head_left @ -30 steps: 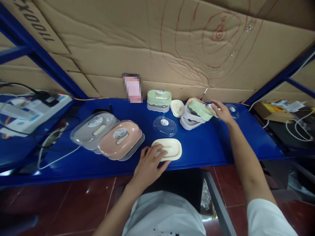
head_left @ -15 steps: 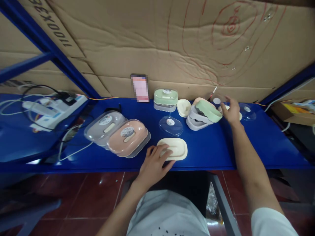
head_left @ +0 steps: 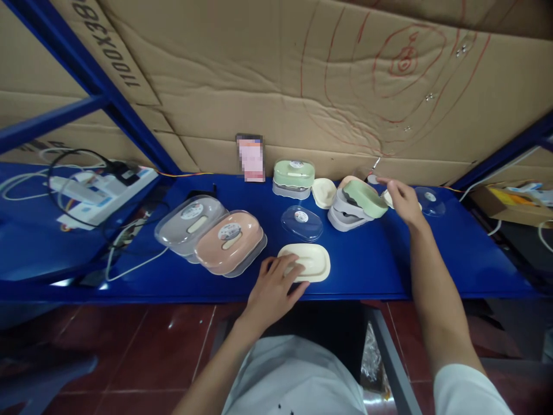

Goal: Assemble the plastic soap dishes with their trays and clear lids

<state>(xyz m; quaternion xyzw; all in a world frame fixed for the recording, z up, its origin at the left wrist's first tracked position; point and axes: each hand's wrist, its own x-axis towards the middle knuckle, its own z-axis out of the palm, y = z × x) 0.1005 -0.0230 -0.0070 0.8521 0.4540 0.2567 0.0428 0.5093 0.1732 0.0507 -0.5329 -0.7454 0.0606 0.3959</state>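
My left hand (head_left: 276, 283) lies with fingers spread on a cream oval tray (head_left: 317, 262) near the shelf's front edge. My right hand (head_left: 405, 200) reaches to the back right, its fingertips at the edge of a clear plastic lid (head_left: 372, 179) that looks tilted by the cardboard; the grip is partly hidden. Cream pieces (head_left: 389, 199) show beneath that hand. Beside it stand stacked soap boxes: a green shell (head_left: 367, 199) leans on grey ones (head_left: 345, 220), with a peach one behind. Another clear lid (head_left: 301, 223) rests beyond the tray.
Lidded grey (head_left: 181, 222) and peach (head_left: 231, 245) boxes sit left, a green one (head_left: 294, 172) at the back. A cream tray (head_left: 324, 193) lies beside it. A phone (head_left: 251, 158) leans on the cardboard. Cables and a power strip (head_left: 108, 199) are far left; another clear lid (head_left: 431, 202) lies right.
My right hand has shifted slightly, its fingers now pointing left, and the clear lid beside them has moved left and back. My left hand stays on the tray. The camera view has tilted a little.
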